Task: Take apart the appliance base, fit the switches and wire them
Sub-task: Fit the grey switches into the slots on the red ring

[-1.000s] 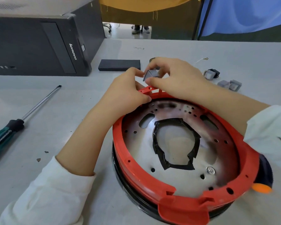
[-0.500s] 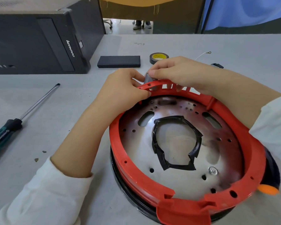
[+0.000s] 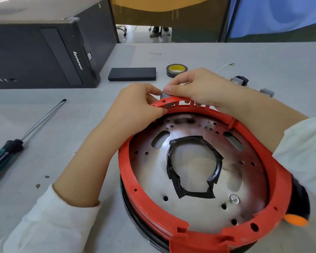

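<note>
Round red-rimmed appliance base [image 3: 206,181] on the table, grey switch [image 3: 165,94] at its far slotted rim.

Glossy red plastic ring [image 3: 135,189], shiny metal plate [image 3: 190,179], matt grey table [image 3: 62,134]

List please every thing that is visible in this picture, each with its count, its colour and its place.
appliance base: 1, red ring over a silver plate, on the table, near side
tape-edged opening: 1, black, middle of the plate
switch: 1, grey, at the far rim of the base, between the fingers
spare switches: 2, grey, on the table behind the right arm
screwdriver: 1, green and black handle, left on the table
tape roll: 1, black with yellow core, far side
flat box: 1, black, beside the tape roll
computer case: 1, black, far left
white wire: 1, right of the tape roll
table: 1, grey
left hand: holds the rim
right hand: pinches the switch
</note>
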Demonstrator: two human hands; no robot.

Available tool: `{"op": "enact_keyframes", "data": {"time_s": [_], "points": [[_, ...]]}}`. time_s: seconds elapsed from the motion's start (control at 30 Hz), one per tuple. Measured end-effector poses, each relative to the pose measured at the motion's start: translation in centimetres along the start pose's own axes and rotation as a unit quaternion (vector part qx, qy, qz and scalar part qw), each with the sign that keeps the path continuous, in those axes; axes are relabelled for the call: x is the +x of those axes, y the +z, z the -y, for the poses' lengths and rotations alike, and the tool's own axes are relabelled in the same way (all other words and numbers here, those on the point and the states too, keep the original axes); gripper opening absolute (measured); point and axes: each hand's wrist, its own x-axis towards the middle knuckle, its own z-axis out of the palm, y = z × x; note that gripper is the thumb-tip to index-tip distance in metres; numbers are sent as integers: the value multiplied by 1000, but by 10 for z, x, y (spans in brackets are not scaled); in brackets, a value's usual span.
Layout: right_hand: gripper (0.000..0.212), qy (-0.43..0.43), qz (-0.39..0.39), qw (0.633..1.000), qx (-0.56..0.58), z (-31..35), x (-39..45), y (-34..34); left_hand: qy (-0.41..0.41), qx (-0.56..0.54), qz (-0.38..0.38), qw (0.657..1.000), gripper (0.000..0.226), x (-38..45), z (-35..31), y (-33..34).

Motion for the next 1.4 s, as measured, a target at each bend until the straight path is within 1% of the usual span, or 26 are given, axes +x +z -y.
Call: {"op": "enact_keyframes", "data": {"time_s": [0.17, 0.23, 0.33, 0.43, 0.53, 0.67, 0.8, 0.93, 1.0, 1.03, 1.1, 1.13, 1.27, 1.4], "points": [[21, 2, 7, 1000, 20, -1, 0, 0, -1, -15, 1, 1000, 25, -1, -1, 0], [24, 3, -2, 999, 34, -1, 0, 0, 3, -28, 5, 1000, 21, -3, -2, 0], [24, -6, -9, 1000, 30, 0, -2, 0, 11, -31, 10, 999, 27, -4, -5, -1], [26, -6, 0, 1000, 24, 1, -3, -1, 0, -26, 10, 1000, 18, -2, -3, -1], [27, 4, 3, 1000, 26, 0, -2, -2, -5, -15, 10, 1000, 24, 0, -3, 0], [30, 5, 5, 1000, 12, -1, -1, -1, 1, -12, 13, 1000, 18, 2, -1, 1], [29, 1, 7, 1000, -4, -2, -1, -2, 10, -11, 9, 1000, 17, 3, 1, 0], [23, -34, 4, 998, -55, -2, -2, -1, 29, 23, 3, 999, 20, 6, 1, 1], [18, -65, 23, 994, -85, -1, -5, -2, 33, 51, -7, 998, 21, 7, 2, 2], [20, -77, 41, 991, -105, 1, -8, -3, 38, 65, -12, 997, 21, 8, 2, 2], [34, -92, 76, 981, -153, 2, -12, -6, 46, 82, -18, 995, 20, 10, 1, 1], [37, -102, 83, 976, -173, 3, -13, -7, 46, 83, -18, 995, 20, 10, 1, 0], [37, -142, 38, 968, -204, 1, -13, -3, 46, 84, -12, 995, 19, 9, 0, -1], [34, -144, 19, 968, -205, 1, -12, -1, 54, 92, -20, 994, 18, 8, 0, 0]]}}
